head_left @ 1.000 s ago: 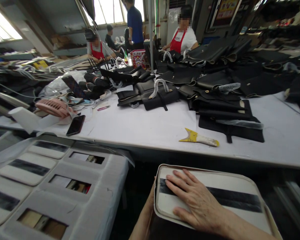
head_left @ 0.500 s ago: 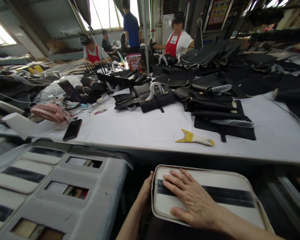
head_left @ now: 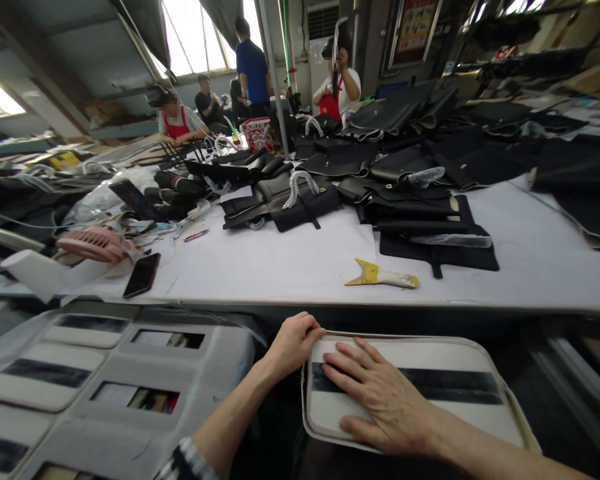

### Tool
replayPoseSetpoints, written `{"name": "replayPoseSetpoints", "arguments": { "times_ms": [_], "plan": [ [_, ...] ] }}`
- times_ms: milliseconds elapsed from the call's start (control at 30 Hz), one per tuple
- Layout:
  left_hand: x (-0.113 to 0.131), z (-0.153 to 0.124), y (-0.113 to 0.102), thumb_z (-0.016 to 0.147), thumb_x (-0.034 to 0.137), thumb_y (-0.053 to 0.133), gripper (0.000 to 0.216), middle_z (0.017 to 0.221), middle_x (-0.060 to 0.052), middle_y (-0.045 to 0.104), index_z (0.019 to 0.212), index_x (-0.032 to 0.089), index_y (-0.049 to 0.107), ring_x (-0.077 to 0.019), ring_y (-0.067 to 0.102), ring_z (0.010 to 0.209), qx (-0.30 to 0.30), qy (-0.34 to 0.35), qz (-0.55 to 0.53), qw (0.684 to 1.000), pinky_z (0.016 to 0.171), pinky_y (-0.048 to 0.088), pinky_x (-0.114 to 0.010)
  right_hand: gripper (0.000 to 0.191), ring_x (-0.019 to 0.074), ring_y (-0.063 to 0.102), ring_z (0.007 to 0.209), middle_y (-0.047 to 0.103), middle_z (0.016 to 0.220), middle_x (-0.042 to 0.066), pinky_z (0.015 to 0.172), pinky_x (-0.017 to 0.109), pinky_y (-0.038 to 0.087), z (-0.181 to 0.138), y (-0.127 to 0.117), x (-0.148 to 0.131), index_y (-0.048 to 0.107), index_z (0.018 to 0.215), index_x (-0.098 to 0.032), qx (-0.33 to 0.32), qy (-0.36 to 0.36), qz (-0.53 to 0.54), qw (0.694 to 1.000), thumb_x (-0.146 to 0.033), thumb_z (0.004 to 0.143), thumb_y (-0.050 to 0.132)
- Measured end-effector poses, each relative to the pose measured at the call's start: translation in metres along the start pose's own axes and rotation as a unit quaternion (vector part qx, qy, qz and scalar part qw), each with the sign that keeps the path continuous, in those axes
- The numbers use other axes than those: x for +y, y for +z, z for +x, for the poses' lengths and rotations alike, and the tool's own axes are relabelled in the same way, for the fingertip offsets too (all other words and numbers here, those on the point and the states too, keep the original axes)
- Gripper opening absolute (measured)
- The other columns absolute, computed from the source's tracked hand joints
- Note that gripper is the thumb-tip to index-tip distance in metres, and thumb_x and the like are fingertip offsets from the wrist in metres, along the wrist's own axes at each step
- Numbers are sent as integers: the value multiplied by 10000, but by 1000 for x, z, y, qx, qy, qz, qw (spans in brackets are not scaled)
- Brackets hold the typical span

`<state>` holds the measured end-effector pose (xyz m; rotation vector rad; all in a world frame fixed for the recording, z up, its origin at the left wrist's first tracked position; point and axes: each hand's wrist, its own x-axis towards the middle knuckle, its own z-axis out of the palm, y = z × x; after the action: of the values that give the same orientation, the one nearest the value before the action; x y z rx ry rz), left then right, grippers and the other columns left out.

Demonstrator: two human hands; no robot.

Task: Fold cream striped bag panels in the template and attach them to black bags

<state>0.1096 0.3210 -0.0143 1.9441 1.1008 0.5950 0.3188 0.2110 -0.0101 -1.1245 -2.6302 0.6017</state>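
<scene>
In front of me, below the table edge, lies a cream panel with rounded corners (head_left: 445, 427), a raised rim and a dark band across it. My right hand (head_left: 380, 393) rests flat on its face with the fingers spread. At the panel's upper left corner, my left hand (head_left: 300, 337) has its fingers curled and pinched on the rim edge. What the panel rests on is dark and mostly hidden.
A white-topped table (head_left: 280, 273) runs across ahead, with a yellow V-ended tool (head_left: 380, 275), black leather bag pieces (head_left: 305, 200), a phone (head_left: 143, 275) and a pink fan (head_left: 95, 244). At left, a grey rack (head_left: 195, 367) bears similar cream panels (head_left: 47, 373). Co-workers sit beyond.
My left hand has risen from the panel's left side to its upper left corner, now pinching the rim. My right hand stays flat on the panel. A co-worker at the back has raised a hand.
</scene>
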Motion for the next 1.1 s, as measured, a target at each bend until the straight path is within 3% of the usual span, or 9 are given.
{"name": "replayPoseSetpoints", "arguments": {
  "times_ms": [433, 667, 767, 933, 1033, 1100],
  "plan": [
    [3, -8, 14, 951, 270, 462, 259, 778, -24, 551, 716, 199, 548, -166, 527, 757, 77, 22, 61, 995, 720, 381, -291, 677, 292, 302, 1402, 380, 1525, 45, 1201, 492, 82, 2, -4, -2, 376, 1473, -249, 19, -2, 11, 1000, -465, 860, 565],
    [5, -10, 5, 907, 311, 562, 230, 764, -13, 567, 726, 186, 630, -153, 531, 751, 37, 4, -16, 999, 706, 380, -271, 676, 283, 257, 1417, 343, 1547, 27, 1201, 484, 59, 0, -3, -3, 363, 1475, -250, 0, 19, 12, 1000, -481, 868, 546],
    [0, -15, 0, 944, 405, 493, 335, 751, -21, 585, 791, 173, 680, -145, 518, 710, 18, -38, -84, 996, 666, 390, -263, 685, 278, 243, 1422, 345, 1547, 26, 1202, 479, 39, 0, 0, -2, 350, 1484, -253, 5, 16, 12, 1000, -491, 871, 543],
    [-14, -47, 7, 944, 473, 475, 361, 795, -20, 598, 1010, 151, 624, -123, 509, 682, 14, -122, -223, 967, 652, 429, -248, 696, 270, 246, 1424, 339, 1551, 24, 1202, 479, 37, 0, 6, 1, 333, 1495, -259, 16, 9, 8, 1000, -490, 874, 546],
    [-20, -77, 18, 946, 475, 461, 340, 851, -25, 589, 1003, 156, 564, -119, 522, 721, 34, -157, -278, 947, 692, 449, -250, 703, 274, 247, 1423, 342, 1549, 28, 1201, 483, 50, 1, 6, 2, 328, 1498, -254, 17, 5, 5, 1000, -484, 872, 551],
    [-21, -94, 23, 904, 471, 551, 327, 899, -34, 597, 993, 157, 560, -129, 542, 782, 42, -173, -292, 940, 731, 454, -251, 697, 274, 241, 1424, 340, 1550, 27, 1200, 481, 47, 1, 6, 2, 330, 1496, -249, 12, 2, 2, 1000, -487, 877, 544]
  ]
}}
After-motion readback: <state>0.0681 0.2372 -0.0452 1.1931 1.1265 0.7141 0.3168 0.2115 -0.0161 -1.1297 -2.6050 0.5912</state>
